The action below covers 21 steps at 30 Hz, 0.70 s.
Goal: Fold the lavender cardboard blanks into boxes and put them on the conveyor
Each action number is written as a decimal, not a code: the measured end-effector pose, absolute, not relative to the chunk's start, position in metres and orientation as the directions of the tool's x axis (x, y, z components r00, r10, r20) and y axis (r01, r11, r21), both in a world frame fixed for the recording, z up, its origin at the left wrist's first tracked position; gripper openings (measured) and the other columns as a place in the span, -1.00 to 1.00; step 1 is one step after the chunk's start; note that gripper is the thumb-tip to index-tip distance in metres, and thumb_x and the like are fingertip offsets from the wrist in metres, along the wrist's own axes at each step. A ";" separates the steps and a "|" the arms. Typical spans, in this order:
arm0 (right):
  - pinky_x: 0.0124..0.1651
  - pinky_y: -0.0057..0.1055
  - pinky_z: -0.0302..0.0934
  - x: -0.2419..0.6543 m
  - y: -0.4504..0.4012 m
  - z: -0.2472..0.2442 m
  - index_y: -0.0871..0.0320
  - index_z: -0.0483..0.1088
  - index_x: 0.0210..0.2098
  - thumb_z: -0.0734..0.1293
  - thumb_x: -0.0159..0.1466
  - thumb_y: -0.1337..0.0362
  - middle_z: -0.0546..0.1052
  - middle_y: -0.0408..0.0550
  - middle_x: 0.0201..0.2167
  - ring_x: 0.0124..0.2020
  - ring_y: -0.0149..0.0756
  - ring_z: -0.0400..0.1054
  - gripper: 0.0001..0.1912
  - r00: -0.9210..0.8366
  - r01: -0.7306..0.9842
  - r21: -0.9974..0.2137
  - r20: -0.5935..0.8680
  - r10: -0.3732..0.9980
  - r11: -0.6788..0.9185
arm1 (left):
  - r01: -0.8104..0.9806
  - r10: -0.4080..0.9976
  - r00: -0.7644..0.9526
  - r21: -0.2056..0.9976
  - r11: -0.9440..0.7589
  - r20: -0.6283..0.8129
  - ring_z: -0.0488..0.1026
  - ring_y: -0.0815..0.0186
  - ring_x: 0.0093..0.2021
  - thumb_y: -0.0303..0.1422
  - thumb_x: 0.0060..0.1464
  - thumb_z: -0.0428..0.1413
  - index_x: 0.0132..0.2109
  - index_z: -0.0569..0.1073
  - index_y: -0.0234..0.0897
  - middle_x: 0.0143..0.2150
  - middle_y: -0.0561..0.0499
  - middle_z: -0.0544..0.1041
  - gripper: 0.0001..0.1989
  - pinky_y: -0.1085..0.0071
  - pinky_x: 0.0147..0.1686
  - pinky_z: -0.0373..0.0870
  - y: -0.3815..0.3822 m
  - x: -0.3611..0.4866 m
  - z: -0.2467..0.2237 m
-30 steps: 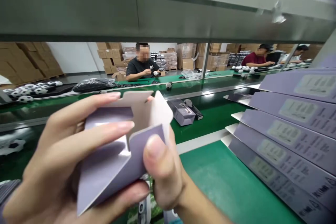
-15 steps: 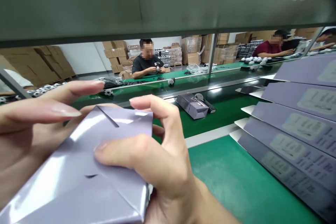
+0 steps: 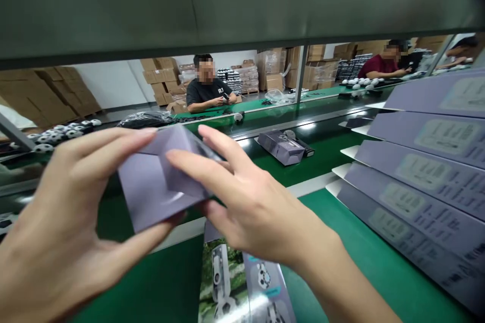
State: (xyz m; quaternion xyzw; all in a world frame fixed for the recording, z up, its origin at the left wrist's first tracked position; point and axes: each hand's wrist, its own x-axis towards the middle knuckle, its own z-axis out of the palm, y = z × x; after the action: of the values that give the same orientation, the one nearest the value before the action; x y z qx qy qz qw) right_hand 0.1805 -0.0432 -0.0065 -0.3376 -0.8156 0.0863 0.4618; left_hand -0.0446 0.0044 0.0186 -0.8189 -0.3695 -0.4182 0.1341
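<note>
Turning in the hands, the box (image 3: 146,189) sits toward 8 o'clock from the middle of my view, clear of the bench, its plain lilac faces toward me. A second ago I was looking into a mouth with loose flaps, and half a second ago at a broad side low in the view; now no opening shows. I read that as the work having passed from the open flaps to handling a covered face, though blur keeps me from telling which end this is or whether its flaps are tucked home. The left hand (image 3: 81,197), farther out toward 8 o'clock, pinches the box with fingers along the top and thumb underneath. The right hand (image 3: 253,202), near 6 o'clock, clasps the other side, one fingertip lying on a shaded, blurred part of the front. With both hands raised, I get a fuller look at the printed carton (image 3: 223,272) lying at 6 o'clock, which they largely covered before. Flat sleeves (image 3: 394,207) remain stacked toward 4 o'clock, and a second box (image 3: 291,151) rests on the belt at 3 o'clock.
</note>
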 end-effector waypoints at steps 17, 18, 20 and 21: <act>0.13 -0.04 0.30 0.202 -0.008 -0.044 0.24 0.35 0.10 0.43 0.28 0.03 0.46 0.10 0.01 0.06 -0.08 0.37 -0.46 0.017 0.942 -0.301 -0.396 0.918 -0.147 | 0.983 0.997 0.037 0.177 -0.049 0.067 0.18 -0.07 0.26 -0.17 0.28 0.11 0.25 0.26 -0.25 0.24 -0.20 0.20 -0.51 -0.11 0.16 0.34 0.098 -0.072 -0.066; 0.12 -0.05 0.31 0.201 -0.005 -0.047 0.24 0.36 0.09 0.45 0.26 0.02 0.46 0.10 0.02 0.06 -0.08 0.37 -0.45 0.015 0.943 -0.292 -0.439 0.898 -0.158 | 0.986 0.999 0.041 0.162 -0.041 0.005 0.22 -0.03 0.24 -0.18 0.29 0.11 0.25 0.27 -0.27 0.23 -0.20 0.23 -0.53 -0.09 0.17 0.34 0.100 -0.072 -0.067; 0.09 -0.08 0.35 0.199 -0.003 -0.051 0.24 0.38 0.06 0.46 0.25 0.02 0.45 0.10 0.02 0.03 -0.10 0.39 -0.47 -0.001 0.940 -0.296 -0.497 0.868 -0.168 | 0.989 0.996 0.041 0.144 -0.029 -0.075 0.25 -0.01 0.23 -0.16 0.30 0.09 0.27 0.26 -0.27 0.23 -0.20 0.25 -0.51 -0.08 0.19 0.32 0.102 -0.072 -0.066; 0.06 -0.11 0.37 0.198 -0.002 -0.052 0.24 0.39 0.04 0.46 0.26 0.05 0.46 0.08 0.01 0.01 -0.13 0.40 -0.51 -0.013 0.937 -0.306 -0.512 0.859 -0.168 | 0.990 0.994 0.042 0.140 -0.028 -0.098 0.24 -0.02 0.24 -0.13 0.31 0.07 0.28 0.24 -0.27 0.23 -0.20 0.25 -0.50 -0.09 0.20 0.31 0.102 -0.072 -0.064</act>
State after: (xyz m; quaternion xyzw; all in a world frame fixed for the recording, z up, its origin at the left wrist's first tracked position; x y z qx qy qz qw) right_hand 0.1985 -0.0023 -0.0517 -0.6997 -0.6417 0.3077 -0.0637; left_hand -0.0719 0.1022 -0.0644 -0.7169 -0.6919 -0.0134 -0.0848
